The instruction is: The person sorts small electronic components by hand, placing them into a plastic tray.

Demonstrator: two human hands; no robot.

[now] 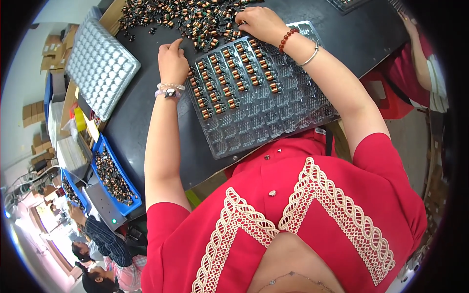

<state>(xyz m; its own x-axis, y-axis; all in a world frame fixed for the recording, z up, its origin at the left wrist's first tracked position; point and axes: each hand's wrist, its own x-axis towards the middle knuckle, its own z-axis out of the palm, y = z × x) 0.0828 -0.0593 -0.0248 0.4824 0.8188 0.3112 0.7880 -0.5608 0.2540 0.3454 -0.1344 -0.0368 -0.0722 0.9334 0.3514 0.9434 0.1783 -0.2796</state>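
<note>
A clear plastic tray (254, 129) with molded pockets lies tilted on the dark table in front of me. Several rows of small copper-wound coils (226, 92) sit in its left and upper pockets. Beyond it spreads a heap of loose coils (195, 22). My right hand (264, 24) reaches over the tray's far edge, its fingers closed at the heap; what they hold is hidden. Just off the tray's far left corner is my left hand (172, 62), back upward and fingers curled together. Whether anything is in those fingers I cannot make out.
A stack of pale pocketed trays (102, 63) stands at the left. Below it, a blue bin (115, 178) holds more coils, beside a grey box (103, 207) with a green light. Other people sit at lower left; another person's arm (415, 51) shows at upper right.
</note>
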